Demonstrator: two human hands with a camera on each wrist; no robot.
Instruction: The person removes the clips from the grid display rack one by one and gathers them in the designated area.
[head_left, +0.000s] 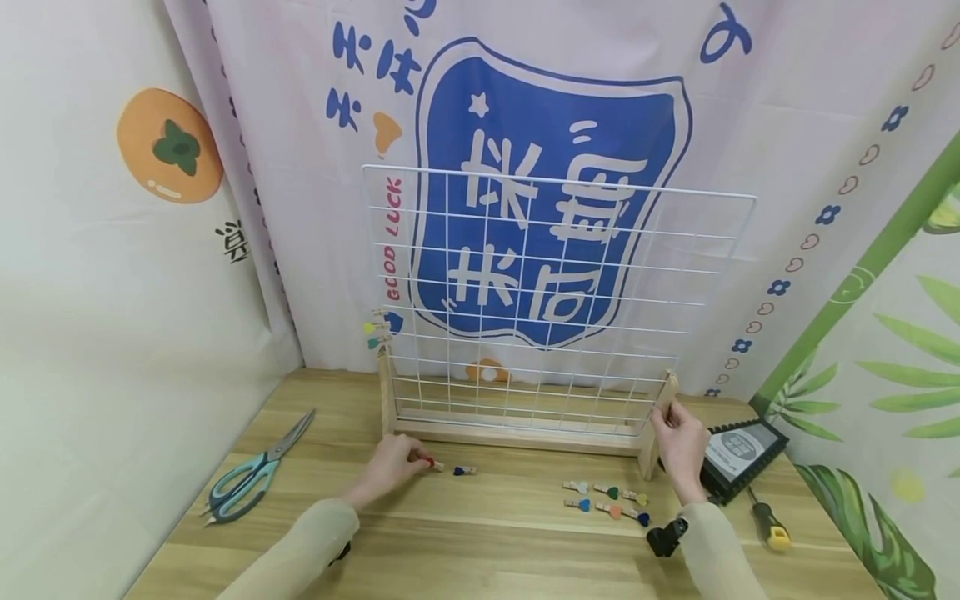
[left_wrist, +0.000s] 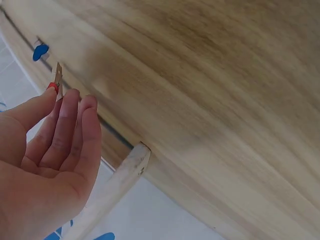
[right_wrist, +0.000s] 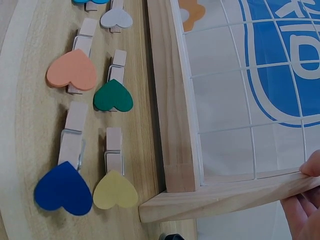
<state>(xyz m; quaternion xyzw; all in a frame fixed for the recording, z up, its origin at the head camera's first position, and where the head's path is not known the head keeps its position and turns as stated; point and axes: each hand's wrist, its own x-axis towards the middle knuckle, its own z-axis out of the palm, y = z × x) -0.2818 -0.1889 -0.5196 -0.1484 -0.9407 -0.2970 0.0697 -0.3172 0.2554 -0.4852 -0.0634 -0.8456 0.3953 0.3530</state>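
Observation:
My left hand (head_left: 397, 463) pinches a small wooden clothespin with a red heart (left_wrist: 58, 79) between thumb and fingertips, low over the table in front of the rack. Just right of it lies a clothespin with a dark blue heart (head_left: 465, 471). The white wire grid (head_left: 487, 174) stands upright in a wooden stand. My right hand (head_left: 681, 437) holds the stand's right wooden post (right_wrist: 225, 204). Several heart clothespins lie in two rows near that post, among them a green one (right_wrist: 113, 95) and an orange one (right_wrist: 71, 71). A few more, including a yellow one (head_left: 369, 328), are clipped on the grid's left edge.
Scissors with teal handles (head_left: 243, 487) lie at the table's left. On the right are a black case with a grey label (head_left: 742, 454) and a screwdriver with a yellow end (head_left: 771, 523). A printed cloth (head_left: 300, 208) hangs behind the rack.

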